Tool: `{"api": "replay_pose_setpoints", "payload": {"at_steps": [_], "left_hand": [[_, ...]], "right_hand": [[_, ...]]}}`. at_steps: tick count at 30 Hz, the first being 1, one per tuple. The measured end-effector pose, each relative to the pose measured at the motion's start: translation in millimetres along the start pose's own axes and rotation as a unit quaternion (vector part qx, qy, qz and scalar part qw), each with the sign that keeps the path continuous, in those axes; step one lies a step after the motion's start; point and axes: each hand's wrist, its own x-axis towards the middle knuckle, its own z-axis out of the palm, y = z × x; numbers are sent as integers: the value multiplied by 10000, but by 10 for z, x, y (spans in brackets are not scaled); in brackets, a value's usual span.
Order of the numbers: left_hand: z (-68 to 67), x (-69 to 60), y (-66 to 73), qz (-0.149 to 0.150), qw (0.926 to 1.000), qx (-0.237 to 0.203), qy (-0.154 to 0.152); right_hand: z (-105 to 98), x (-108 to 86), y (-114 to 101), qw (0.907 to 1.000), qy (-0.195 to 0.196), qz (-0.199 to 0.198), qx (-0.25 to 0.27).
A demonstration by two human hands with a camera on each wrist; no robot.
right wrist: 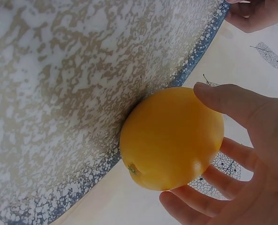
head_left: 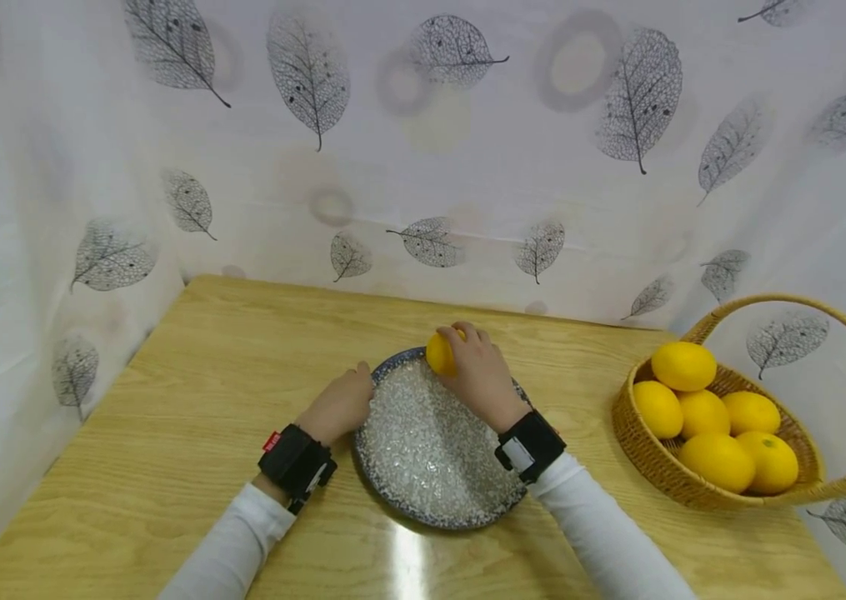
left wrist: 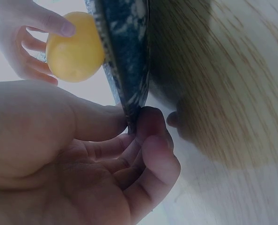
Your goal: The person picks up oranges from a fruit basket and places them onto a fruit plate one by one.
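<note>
A round speckled plate (head_left: 430, 450) with a dark blue rim stands on the table in the head view. My left hand (head_left: 340, 406) pinches its left rim; in the left wrist view the thumb lies on one face of the rim (left wrist: 129, 56) and the curled fingers on the other. At the plate's far edge, my right hand (head_left: 484, 377) holds a yellow-orange orange (head_left: 441, 354). The right wrist view shows that orange (right wrist: 169, 140) against the plate's speckled surface near the rim, thumb on one side and fingers around the other.
On the right of the table is a wicker basket (head_left: 640, 442) with a tall arched handle (head_left: 805, 298), holding several more oranges (head_left: 718, 458). A leaf-patterned curtain (head_left: 423, 167) hangs behind and beside the wooden table (head_left: 205, 400).
</note>
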Motion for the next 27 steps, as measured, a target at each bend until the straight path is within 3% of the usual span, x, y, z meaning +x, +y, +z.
{"api": "replay_pose_setpoints", "payload": {"at_steps": [14, 27], "left_hand": [[-10, 7, 12, -7, 10000, 19, -3], [28, 40, -26, 20, 10000, 90, -21]], "right_hand": [[-11, -18, 22, 9998, 139, -74, -94], [-136, -99, 147, 9991, 355, 168, -158]]}}
